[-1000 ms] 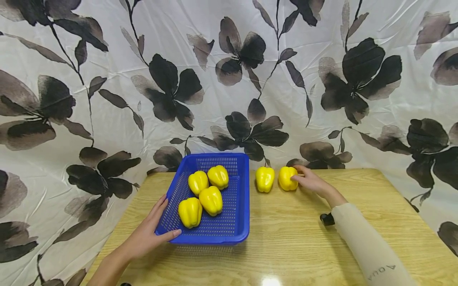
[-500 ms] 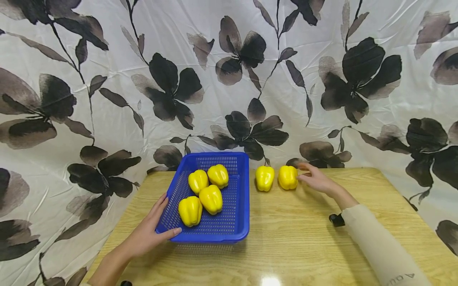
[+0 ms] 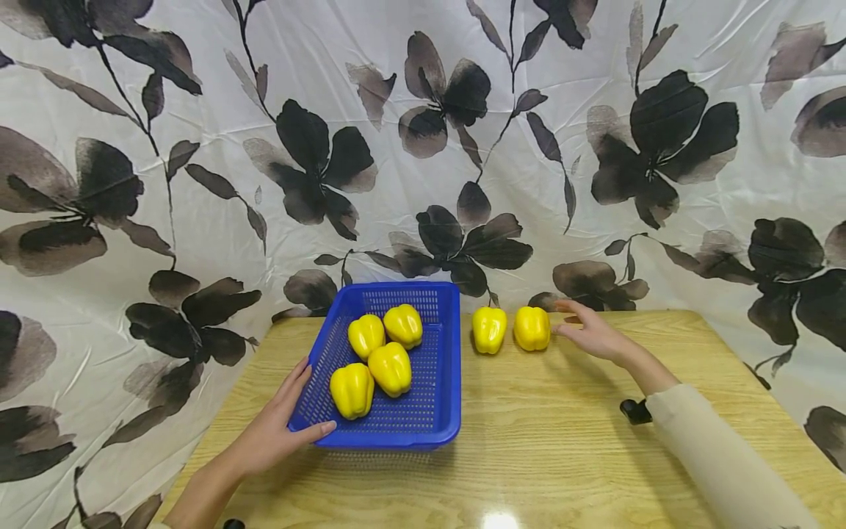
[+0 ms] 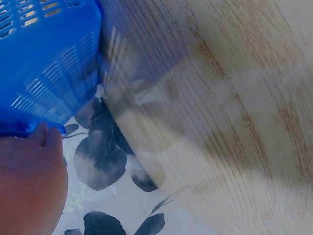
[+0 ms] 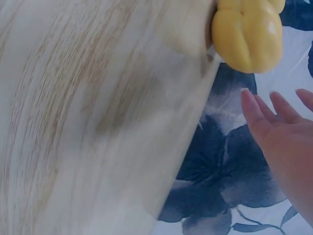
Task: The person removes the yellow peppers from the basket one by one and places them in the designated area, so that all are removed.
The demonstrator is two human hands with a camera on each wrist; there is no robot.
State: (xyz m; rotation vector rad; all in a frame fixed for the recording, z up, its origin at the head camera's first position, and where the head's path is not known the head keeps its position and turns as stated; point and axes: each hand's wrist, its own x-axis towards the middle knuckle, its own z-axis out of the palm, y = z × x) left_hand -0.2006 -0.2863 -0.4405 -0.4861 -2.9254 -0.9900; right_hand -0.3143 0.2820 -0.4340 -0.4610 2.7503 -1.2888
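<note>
My left hand (image 3: pixel 267 437) grips the near-left corner of a blue plastic basket (image 3: pixel 396 441), thumb over the front rim and fingers along the left side. Several yellow bell peppers (image 3: pixel 390 369) lie inside it, mostly toward the left. To the basket's right, two more stand in a row at the table's back edge: one yellow bell pepper (image 3: pixel 489 330) nearer the basket and another yellow bell pepper (image 3: pixel 532 328) on the right. Just right of that one is my right hand (image 3: pixel 598 339), fingers spread and holding nothing. In the right wrist view a small gap separates the fingertips (image 5: pixel 245 93) from the pepper (image 5: pixel 249 41).
A light wooden table (image 3: pixel 548 455) carries everything. Behind it hangs a white cloth (image 3: pixel 529 184) with dark flower prints, close against the back edge. A black strap-like piece (image 3: pixel 636 411) sits at the right wrist.
My right hand has let go of the right-hand yellow bell pepper and drawn back slightly to the right. The left hand and basket have stayed in place.
</note>
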